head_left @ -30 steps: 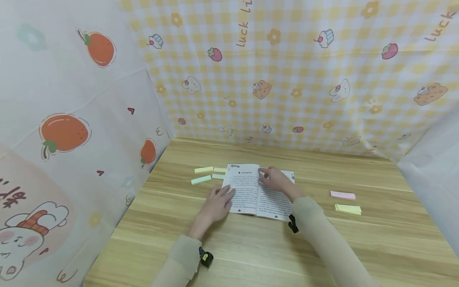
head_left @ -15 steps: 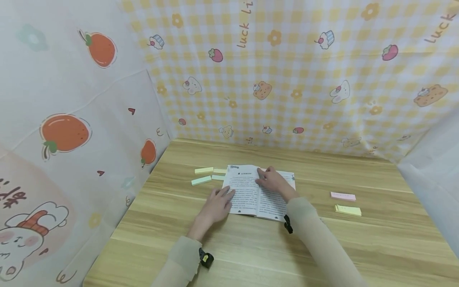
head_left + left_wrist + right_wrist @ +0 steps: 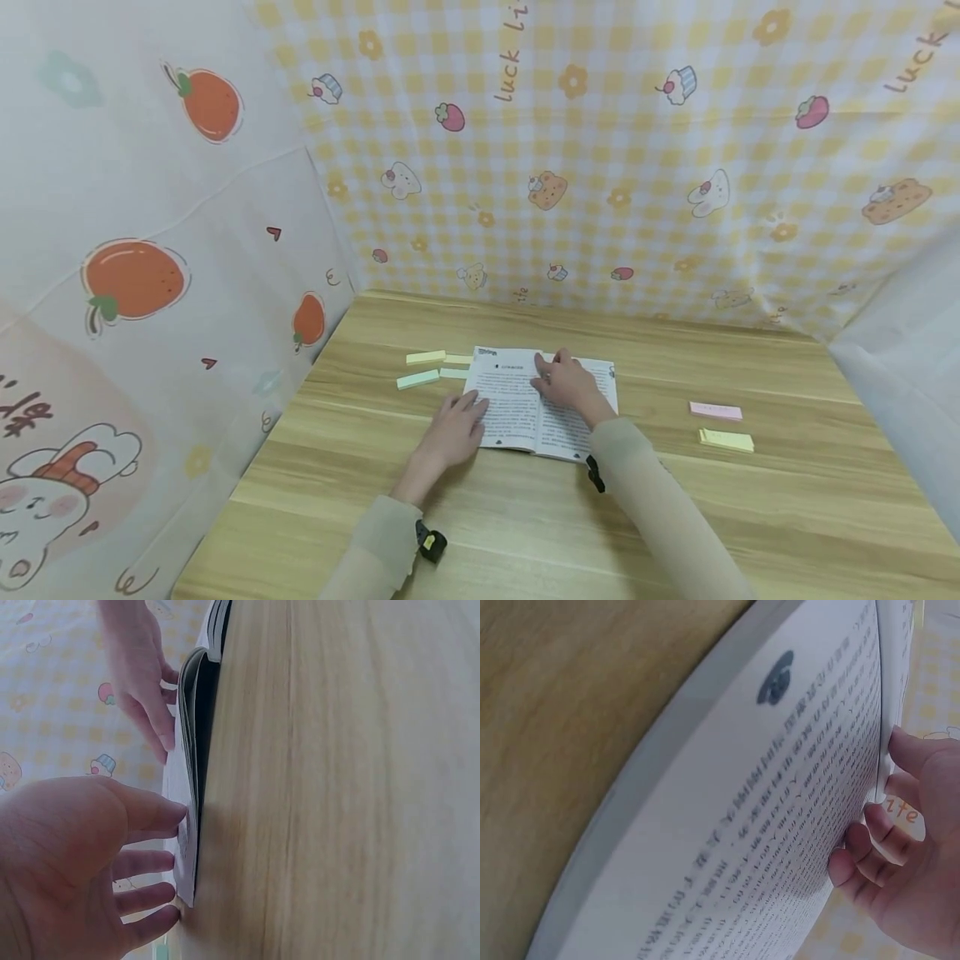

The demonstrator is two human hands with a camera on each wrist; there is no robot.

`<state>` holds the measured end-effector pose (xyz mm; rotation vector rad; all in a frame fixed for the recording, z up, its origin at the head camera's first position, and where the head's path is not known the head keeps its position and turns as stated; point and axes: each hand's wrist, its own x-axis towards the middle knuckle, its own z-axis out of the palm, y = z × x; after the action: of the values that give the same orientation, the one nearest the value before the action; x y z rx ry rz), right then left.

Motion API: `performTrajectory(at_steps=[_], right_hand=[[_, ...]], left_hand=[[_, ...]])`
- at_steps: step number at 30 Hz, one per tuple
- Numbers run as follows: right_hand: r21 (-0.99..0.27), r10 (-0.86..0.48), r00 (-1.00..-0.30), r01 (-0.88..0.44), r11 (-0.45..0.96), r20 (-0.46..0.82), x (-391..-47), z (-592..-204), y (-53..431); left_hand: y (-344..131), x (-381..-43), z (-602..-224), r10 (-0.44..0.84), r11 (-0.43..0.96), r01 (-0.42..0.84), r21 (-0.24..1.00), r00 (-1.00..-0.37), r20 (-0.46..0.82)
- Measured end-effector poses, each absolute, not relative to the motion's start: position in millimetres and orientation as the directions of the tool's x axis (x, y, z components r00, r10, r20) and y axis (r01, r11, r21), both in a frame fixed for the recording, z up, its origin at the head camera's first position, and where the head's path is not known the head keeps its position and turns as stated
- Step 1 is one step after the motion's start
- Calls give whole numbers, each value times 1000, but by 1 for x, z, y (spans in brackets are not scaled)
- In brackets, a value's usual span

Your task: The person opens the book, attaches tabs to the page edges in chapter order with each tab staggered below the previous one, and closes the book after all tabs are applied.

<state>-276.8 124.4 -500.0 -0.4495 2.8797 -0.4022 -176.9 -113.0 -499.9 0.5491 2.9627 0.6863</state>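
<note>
Fingers apart, the left hand (image 3: 450, 433) touches the left edge of the open book (image 3: 507, 408) on the table (image 3: 525, 525) while the loosely spread right hand (image 3: 567, 385) seemingly flattens its far fold, calling next for pressure nearward

I have the open book (image 3: 517, 414) on the table (image 3: 525, 533), the left hand (image 3: 450, 432) at its left edge, the right hand (image 3: 570, 387) at its fold's far end. Four strips (image 3: 426, 357) sit just left (two rows, by my count); well right lie two pads (image 3: 726, 440), one behind the other. Cloth (image 3: 480, 242) hangs behind.
</note>
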Motion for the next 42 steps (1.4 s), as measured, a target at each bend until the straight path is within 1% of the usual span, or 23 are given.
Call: performTrajectory(at_steps=[3, 7, 11, 17, 23, 28, 34, 39, 42], right_hand=[[-305, -322, -935, -267, 914, -146, -277, -503, 123], [-284, -330, -935, -283, 916, -132, -273, -506, 124], [-270, -346, -934, -312, 911, -86, -268, -502, 125], [-270, -368, -929, -344, 899, -40, -260, -499, 125], [-337, -340, -939, -302, 892, -59, -252, -500, 124], [-347, -327, -943, -287, 893, -60, -251, -500, 123], [-346, -362, -929, -315, 884, -77, -247, -496, 125], [-356, -403, -907, -338, 871, -125, -239, -489, 123], [-344, -402, -904, -334, 878, -148, -236, -487, 118]], left_hand=[[-114, -176, -500, 352, 843, 331, 423, -936, 30], [-111, -174, -500, 357, 864, 333, 378, -934, 5], [-109, -174, -499, 359, 880, 335, 336, -933, -12], [-108, -175, -499, 355, 890, 328, 318, -935, -27], [-107, -174, -501, 357, 895, 334, 295, -933, -28], [-107, -174, -501, 372, 895, 356, 268, -928, -11], [-106, -174, -501, 386, 888, 368, 277, -923, -12], [-107, -174, -503, 386, 890, 371, 265, -923, -3], [-109, -174, -504, 375, 892, 360, 274, -927, -2]])
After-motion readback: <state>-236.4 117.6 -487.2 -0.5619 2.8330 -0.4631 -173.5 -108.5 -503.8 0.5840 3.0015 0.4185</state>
